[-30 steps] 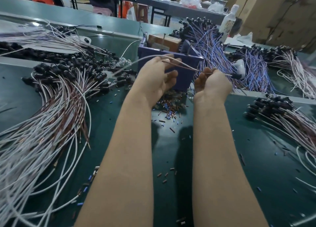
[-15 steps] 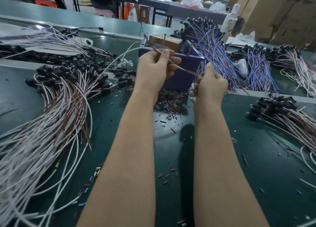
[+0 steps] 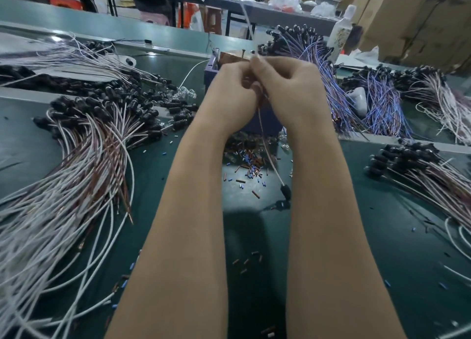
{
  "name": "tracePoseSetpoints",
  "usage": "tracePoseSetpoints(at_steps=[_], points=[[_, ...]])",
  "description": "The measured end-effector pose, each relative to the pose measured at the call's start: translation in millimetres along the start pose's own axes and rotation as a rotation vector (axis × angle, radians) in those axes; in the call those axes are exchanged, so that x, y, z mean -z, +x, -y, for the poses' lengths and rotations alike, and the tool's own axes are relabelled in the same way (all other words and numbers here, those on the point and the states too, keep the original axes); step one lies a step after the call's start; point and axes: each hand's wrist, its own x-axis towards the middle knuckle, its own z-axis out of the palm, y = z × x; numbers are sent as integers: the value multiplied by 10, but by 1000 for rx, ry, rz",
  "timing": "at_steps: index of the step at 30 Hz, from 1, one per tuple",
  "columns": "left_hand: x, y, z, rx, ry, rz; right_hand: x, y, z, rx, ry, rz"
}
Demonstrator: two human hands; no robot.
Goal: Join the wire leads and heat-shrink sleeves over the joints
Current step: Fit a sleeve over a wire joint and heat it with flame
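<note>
My left hand (image 3: 230,93) and my right hand (image 3: 288,83) meet in front of the purple box (image 3: 265,123), fingers curled together around a thin wire. The wire's white lead (image 3: 248,25) rises straight up from my right fingertips. Its brown-and-white part (image 3: 270,157) hangs down between my forearms and ends in a black component (image 3: 285,191) just above the green mat. The spot where the fingers meet is hidden by the hands. A heap of small brown and blue sleeves (image 3: 248,162) lies on the mat below the box.
A big fan of white and brown wires with black ends (image 3: 84,147) fills the left of the mat. Blue and purple wire bundles (image 3: 344,83) lie behind the right hand, more white ones (image 3: 428,170) at right. A white bottle (image 3: 341,36) stands far back.
My hands have come together from apart. The wire, stretched sideways between them before, now runs vertically, its black end hanging low over the mat.
</note>
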Motion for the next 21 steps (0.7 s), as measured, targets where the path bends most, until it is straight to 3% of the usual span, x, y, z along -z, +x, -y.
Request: tracePoseSetpoints(at_steps=[5, 7, 12, 15, 18, 21], points=[[-16, 4, 74, 148, 192, 146, -25, 40, -168, -146, -163, -6], [-26, -5, 101, 258, 130, 164, -21, 50, -231, -198, -229, 29], [-33, 50, 133, 323, -73, -137, -18, 20, -273, -334, -214, 293], [-57, 45, 187, 327, -143, -157, -64, -24, -256, -397, -190, 430], [-67, 16, 240, 350, -91, -49, -77, 8, -295, -416, -150, 367], [-50, -9, 219, 392, -9, 50, -92, 53, -323, -362, -261, 278]])
